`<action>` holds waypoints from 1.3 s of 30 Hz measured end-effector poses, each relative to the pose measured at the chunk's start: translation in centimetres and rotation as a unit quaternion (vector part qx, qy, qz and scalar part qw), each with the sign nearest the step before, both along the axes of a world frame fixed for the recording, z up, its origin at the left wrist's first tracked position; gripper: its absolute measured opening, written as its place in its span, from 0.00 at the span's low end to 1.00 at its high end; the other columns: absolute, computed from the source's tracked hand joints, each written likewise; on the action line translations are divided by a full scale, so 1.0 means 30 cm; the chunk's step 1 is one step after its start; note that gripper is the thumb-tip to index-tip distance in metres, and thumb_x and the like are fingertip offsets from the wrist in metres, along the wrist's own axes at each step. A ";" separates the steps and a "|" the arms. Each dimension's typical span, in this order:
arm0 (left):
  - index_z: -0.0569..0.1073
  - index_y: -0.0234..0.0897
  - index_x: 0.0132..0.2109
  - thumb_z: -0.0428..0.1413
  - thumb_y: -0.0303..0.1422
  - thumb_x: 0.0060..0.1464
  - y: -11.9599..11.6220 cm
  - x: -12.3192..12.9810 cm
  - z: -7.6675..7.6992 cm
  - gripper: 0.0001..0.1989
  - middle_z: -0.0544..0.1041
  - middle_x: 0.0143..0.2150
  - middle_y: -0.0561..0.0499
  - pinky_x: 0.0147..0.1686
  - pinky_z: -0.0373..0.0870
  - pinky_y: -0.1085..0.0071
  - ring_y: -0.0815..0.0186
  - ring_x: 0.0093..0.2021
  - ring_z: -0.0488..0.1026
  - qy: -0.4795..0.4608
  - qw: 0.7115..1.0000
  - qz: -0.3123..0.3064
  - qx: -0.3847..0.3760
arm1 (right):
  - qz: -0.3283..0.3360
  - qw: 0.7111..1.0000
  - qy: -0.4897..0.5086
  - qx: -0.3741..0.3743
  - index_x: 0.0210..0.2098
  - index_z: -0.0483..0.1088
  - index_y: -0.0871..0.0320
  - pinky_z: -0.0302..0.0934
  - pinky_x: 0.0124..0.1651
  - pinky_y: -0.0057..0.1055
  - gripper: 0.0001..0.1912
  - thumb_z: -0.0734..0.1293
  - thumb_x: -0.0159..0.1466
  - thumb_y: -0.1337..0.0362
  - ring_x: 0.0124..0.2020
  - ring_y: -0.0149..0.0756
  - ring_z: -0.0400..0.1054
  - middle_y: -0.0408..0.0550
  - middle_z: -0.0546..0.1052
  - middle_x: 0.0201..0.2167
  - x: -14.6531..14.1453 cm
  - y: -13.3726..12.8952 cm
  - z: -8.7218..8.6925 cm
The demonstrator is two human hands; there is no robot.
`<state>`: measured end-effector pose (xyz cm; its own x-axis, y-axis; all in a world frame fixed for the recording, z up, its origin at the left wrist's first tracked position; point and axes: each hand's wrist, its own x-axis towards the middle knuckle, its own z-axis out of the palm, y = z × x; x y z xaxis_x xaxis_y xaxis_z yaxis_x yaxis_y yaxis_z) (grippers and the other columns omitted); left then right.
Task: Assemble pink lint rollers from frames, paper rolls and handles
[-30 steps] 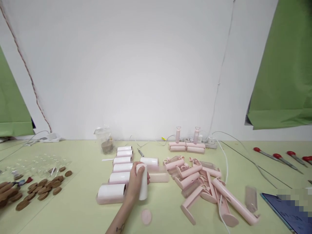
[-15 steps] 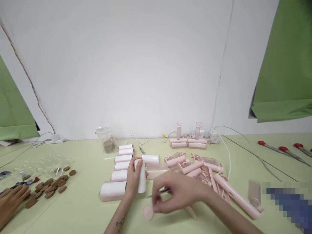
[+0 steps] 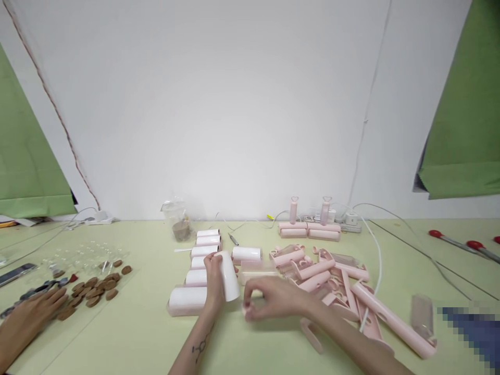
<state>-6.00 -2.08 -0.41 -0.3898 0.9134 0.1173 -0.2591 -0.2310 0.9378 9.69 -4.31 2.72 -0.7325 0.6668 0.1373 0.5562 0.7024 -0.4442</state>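
Observation:
My left hand (image 3: 214, 276) is closed around a white lint-roller refill (image 3: 228, 278), which is tilted. Close to its lower end, my right hand (image 3: 269, 298) pinches a small pale pink piece (image 3: 245, 311), mostly covered by the fingertips; it looks like a round cap. Left of my left hand, several white rolls (image 3: 187, 301) lie in a row, and one more white roll (image 3: 247, 254) lies behind it. A clear pinkish cover (image 3: 258, 272) rests between my hands and that roll. Pink plastic roller parts (image 3: 314, 270) are piled beyond my right hand.
Pink rollers (image 3: 292, 229) stand near the wall beside a power strip (image 3: 351, 227). A pen-like tool (image 3: 233, 239) and a plastic bag (image 3: 177, 221) lie at the back. At left, another person's hand (image 3: 41, 307) is by brown discs (image 3: 94, 289). Red-handled tools (image 3: 455, 239) lie right.
The white refill has tilted, its lower end swinging right. My right hand has moved slightly up; the pink disc, seen flat before, is now mostly hidden in its fingertips. The view has shifted slightly.

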 end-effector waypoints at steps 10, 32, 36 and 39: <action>0.60 0.40 0.40 0.56 0.41 0.42 0.015 -0.001 -0.009 0.19 0.73 0.29 0.54 0.30 0.63 0.71 0.65 0.30 0.71 0.159 0.986 -0.023 0.036 | -0.187 0.981 0.009 0.047 0.40 0.69 0.55 0.54 0.34 0.29 0.15 0.63 0.55 0.57 0.38 0.41 0.67 0.49 0.71 0.44 0.014 0.117 -0.080; 0.66 0.40 0.47 0.51 0.33 0.50 -0.031 0.005 -0.017 0.16 0.74 0.42 0.45 0.32 0.64 0.66 0.56 0.40 0.70 0.737 0.636 -0.035 0.227 | -0.165 0.981 -0.090 0.052 0.18 0.65 0.57 0.39 0.22 0.26 0.16 0.54 0.59 0.65 0.17 0.30 0.57 0.43 0.66 0.16 0.102 0.045 0.046; 0.64 0.40 0.49 0.51 0.31 0.51 -0.032 0.003 -0.023 0.16 0.72 0.45 0.46 0.32 0.64 0.66 0.58 0.41 0.70 0.767 0.590 -0.035 0.249 | -0.173 0.979 -0.103 0.033 0.17 0.66 0.58 0.39 0.22 0.26 0.15 0.55 0.57 0.67 0.18 0.31 0.59 0.44 0.68 0.16 0.100 0.050 0.033; 0.63 0.39 0.48 0.50 0.30 0.51 -0.037 0.004 -0.019 0.16 0.72 0.46 0.47 0.32 0.64 0.66 0.59 0.41 0.69 0.784 0.568 -0.031 0.247 | -0.177 0.978 -0.109 0.018 0.17 0.66 0.59 0.39 0.22 0.25 0.15 0.55 0.57 0.67 0.19 0.31 0.60 0.44 0.68 0.16 0.101 0.054 0.029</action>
<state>-5.87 -3.20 -0.99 0.5791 0.6242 0.5243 0.7842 -0.6024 -0.1489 12.71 -2.68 3.61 -0.4718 0.8812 0.0311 0.8459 0.4623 -0.2659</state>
